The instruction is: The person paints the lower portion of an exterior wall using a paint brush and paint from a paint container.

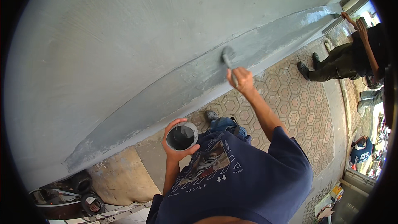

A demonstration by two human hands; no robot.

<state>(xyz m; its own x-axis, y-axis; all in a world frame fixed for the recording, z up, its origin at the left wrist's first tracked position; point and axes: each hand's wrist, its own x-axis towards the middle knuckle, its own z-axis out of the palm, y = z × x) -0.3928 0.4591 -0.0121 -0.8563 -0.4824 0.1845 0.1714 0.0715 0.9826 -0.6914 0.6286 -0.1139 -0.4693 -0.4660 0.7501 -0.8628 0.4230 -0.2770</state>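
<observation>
We log our right hand (241,79) closed round a paintbrush (227,59), bristles (227,51) at the grey wall (182,85), left hand (174,154) cupping a round pot (194,132) of dark grey paint (180,139) near our navy T-shirt (253,178).

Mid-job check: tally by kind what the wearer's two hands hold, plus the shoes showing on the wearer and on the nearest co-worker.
Paintbrush: 1, in the right hand
Round container: 1, in the left hand
Shoes: 3, two of them on the co-worker
Total: 5
</observation>
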